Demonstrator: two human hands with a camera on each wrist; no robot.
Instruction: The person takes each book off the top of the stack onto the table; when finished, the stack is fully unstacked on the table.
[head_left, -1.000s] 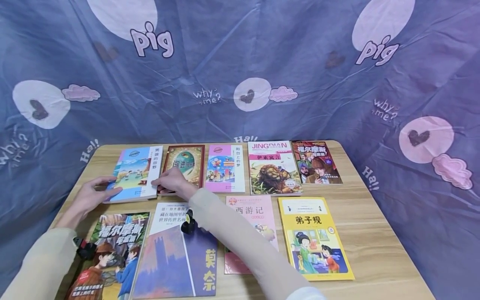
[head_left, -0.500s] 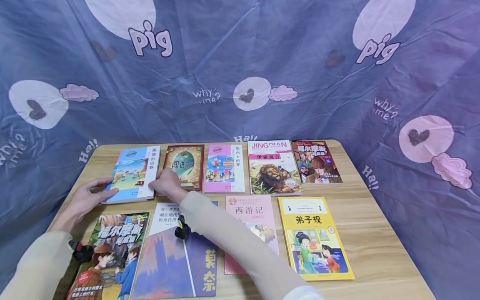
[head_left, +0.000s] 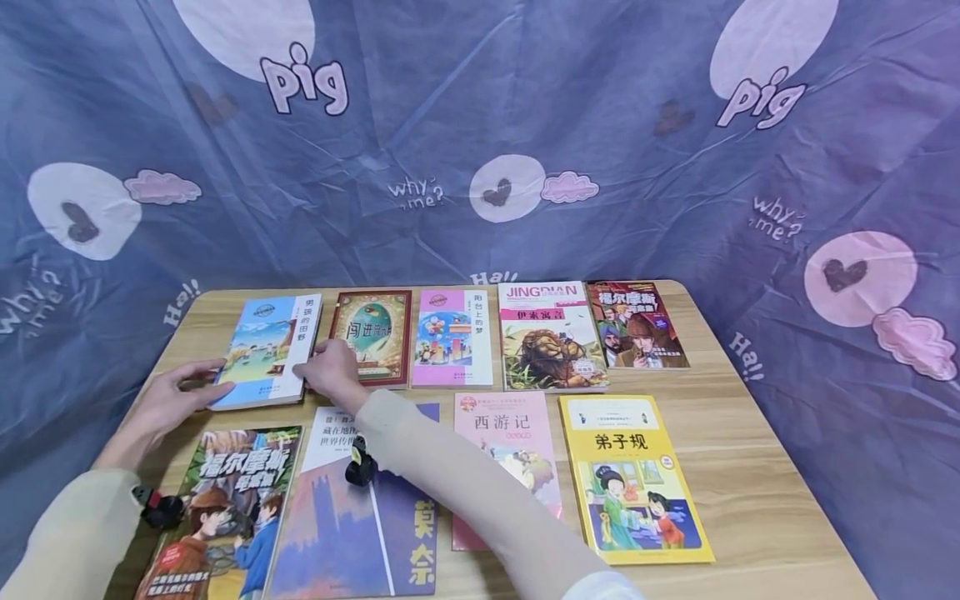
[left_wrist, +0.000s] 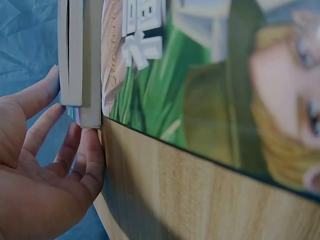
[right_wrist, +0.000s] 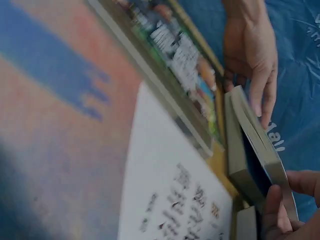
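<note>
At the back left of the table, both hands hold a blue-covered book (head_left: 258,350) with a white title strip on its right. My left hand (head_left: 168,402) grips its left edge, thumb on top and the other fingers bent against the side. My right hand (head_left: 330,371) pinches its near right corner. In the right wrist view, thumb and finger of the right hand (right_wrist: 290,207) close on the raised upper cover. Two page blocks (right_wrist: 240,150) show there, one over the other with a wedge-shaped gap; I cannot tell whether they are one book or two.
The red-bordered book (head_left: 375,333) lies just right of the blue one. In front are a detective-cover book (head_left: 225,508) and a purple book (head_left: 337,525), under the right sleeve. Pink (head_left: 510,417) and yellow (head_left: 637,475) books lie farther right. Blue cloth (head_left: 450,108) hangs behind.
The blue book has shifted slightly left, and my right hand has moved a little left with it. My left hand keeps its hold on the left edge. The other books stay in place.
</note>
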